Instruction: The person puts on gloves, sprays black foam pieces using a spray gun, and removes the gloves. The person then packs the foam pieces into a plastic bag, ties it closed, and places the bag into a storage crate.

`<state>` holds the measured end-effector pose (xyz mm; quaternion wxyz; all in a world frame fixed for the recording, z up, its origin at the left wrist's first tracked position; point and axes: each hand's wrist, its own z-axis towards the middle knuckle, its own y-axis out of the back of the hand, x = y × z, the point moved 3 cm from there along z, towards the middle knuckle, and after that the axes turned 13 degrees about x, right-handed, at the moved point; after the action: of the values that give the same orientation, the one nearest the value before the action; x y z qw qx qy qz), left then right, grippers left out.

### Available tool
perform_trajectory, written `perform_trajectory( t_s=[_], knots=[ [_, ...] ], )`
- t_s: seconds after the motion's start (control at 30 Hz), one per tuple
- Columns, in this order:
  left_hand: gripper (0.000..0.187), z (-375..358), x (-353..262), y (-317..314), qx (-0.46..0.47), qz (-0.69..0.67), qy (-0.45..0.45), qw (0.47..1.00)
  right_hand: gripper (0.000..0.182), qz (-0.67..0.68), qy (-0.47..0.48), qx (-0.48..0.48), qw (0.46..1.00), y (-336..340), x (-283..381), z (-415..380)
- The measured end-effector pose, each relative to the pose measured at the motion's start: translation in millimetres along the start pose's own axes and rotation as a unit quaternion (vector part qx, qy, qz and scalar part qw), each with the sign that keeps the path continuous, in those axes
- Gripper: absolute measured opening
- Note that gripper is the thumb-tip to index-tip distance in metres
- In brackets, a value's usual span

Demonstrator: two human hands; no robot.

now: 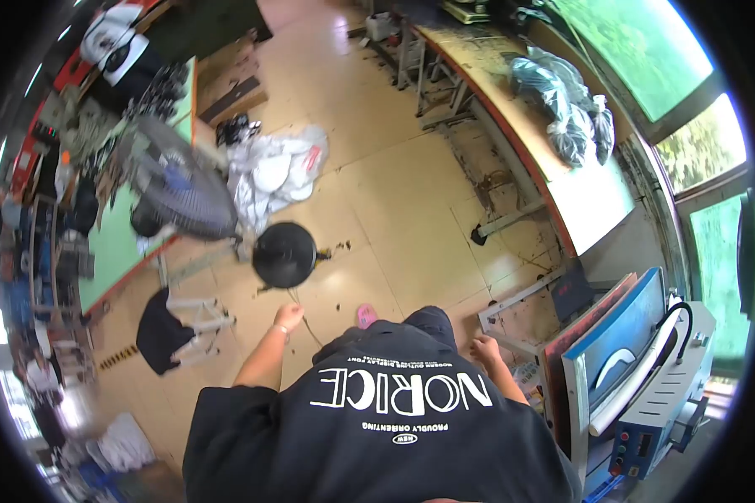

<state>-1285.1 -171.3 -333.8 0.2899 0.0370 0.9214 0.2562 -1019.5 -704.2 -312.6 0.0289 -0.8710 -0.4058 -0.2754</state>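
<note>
My left hand (289, 317) is closed in a loose fist in front of my left side, with a band on the wrist. Nothing shows in its fingers. A thin cord (308, 329) passes beside it; no contact can be made out. My right hand (484, 348) hangs at my right side with curled fingers, and I see nothing in it. Nearest to that hand is a pale metal frame (512, 331). Between my hands is my black T-shirt (377, 419) with white lettering, and a pink shoe (366, 315) shows below it.
Ahead on the left stand a large fan (180, 180) with a round black base (284, 255) and a black-seated stool (164, 331). White cloth (273, 172) lies on the tiled floor. A long workbench (512, 126) holds plastic bags (562, 101); a blue machine (646, 419) stands close on my right.
</note>
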Motion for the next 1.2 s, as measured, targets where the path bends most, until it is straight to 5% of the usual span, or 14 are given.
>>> perform_trajectory(
  t_s=[0.07, 0.13, 0.2, 0.33, 0.43, 0.47, 0.5, 0.53, 0.67, 0.77, 0.83, 0.93, 1.07, 1.2],
  knots=[
    [0.026, 73, -111, 55, -0.049, 0.066, -0.157, 0.984, 0.023, 0.084, -0.024, -0.019, 0.996, 10, -1, 10],
    [0.027, 126, -215, 95, -0.076, 0.066, -0.173, 0.980, 0.023, 0.092, -0.044, -0.018, 0.995, 21, -39, 57],
    [0.027, 214, -273, 107, -0.062, -0.054, -0.231, 0.969, 0.030, -0.069, -0.116, 0.022, 0.991, 36, 37, 35],
    [0.029, 266, -393, 85, 0.008, -0.187, -0.289, 0.939, 0.024, -0.132, -0.115, 0.027, 0.984, 85, 152, 95],
    [0.034, 276, -405, 67, 0.096, 0.007, -0.204, 0.974, 0.026, -0.294, -0.032, 0.029, 0.955, 141, 223, 206],
    [0.036, 281, -403, 64, 0.132, 0.035, -0.183, 0.974, 0.030, -0.239, 0.005, 0.026, 0.971, 156, 275, 229],
    [0.037, 288, -397, 66, 0.149, 0.046, -0.164, 0.974, 0.025, -0.298, 0.173, -0.081, 0.935, 169, 340, 242],
    [0.039, 294, -388, 71, 0.167, 0.054, -0.144, 0.974, 0.025, -0.298, 0.218, -0.129, 0.920, 180, 398, 258],
    [0.037, 347, -333, 103, 0.063, 0.011, -0.054, 0.996, 0.038, -0.325, 0.351, -0.138, 0.867, 208, 626, 292],
    [0.032, 366, -366, 149, 0.138, -0.108, 0.160, 0.971, 0.060, -0.359, 0.374, -0.164, 0.839, 218, 739, 343],
    [0.029, 427, -388, 174, 0.108, -0.185, 0.135, 0.967, 0.067, -0.367, 0.349, -0.170, 0.845, 221, 800, 375],
    [0.032, 540, -460, 213, 0.081, -0.190, 0.059, 0.977, 0.073, -0.374, 0.342, -0.211, 0.836, 229, 862, 436],
    [0.037, 675, -631, 234, 0.095, -0.226, -0.030, 0.969, 0.075, -0.433, 0.313, -0.294, 0.792, 231, 898, 488],
    [0.036, 795, -788, 228, 0.164, -0.252, -0.046, 0.953, 0.074, -0.412, 0.270, -0.255, 0.832, 234, 918, 478]
  ],
)
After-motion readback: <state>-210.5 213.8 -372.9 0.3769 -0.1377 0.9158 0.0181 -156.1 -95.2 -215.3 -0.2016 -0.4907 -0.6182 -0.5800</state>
